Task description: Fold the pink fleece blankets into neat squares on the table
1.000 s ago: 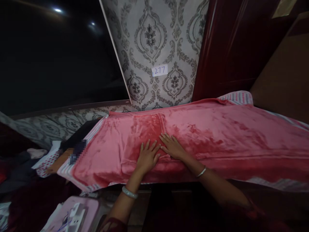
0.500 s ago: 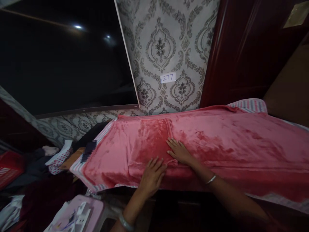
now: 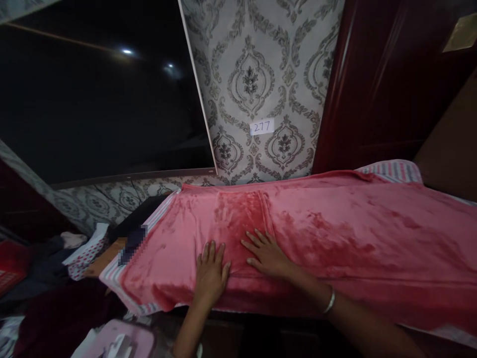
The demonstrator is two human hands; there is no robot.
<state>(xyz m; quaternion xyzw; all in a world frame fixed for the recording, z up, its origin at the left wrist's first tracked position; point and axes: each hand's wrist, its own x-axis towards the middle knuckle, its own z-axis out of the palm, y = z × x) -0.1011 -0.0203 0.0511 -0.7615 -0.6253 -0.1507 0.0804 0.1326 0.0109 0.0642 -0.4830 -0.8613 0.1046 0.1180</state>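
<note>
A pink-red plush blanket lies spread over a long raised surface, with darker brushed patches in its pile. Toward its left part, a folded rectangular section of the same plush cloth lies flat. My left hand rests on the front left corner of that section, fingers spread and pointing away from me. Flat on the section's front right part is my right hand, its fingers apart and angled to the left. Neither hand grips the cloth.
Striped cloth shows beneath the blanket's edges. Behind stand a large dark television and a patterned wall with a paper label reading 277. At lower left are a pink plastic lid or board, piled clothes and a red object.
My left hand has slid left along the front of the folded section. My right hand has shifted slightly left and toward me. The view has tilted up a little.
</note>
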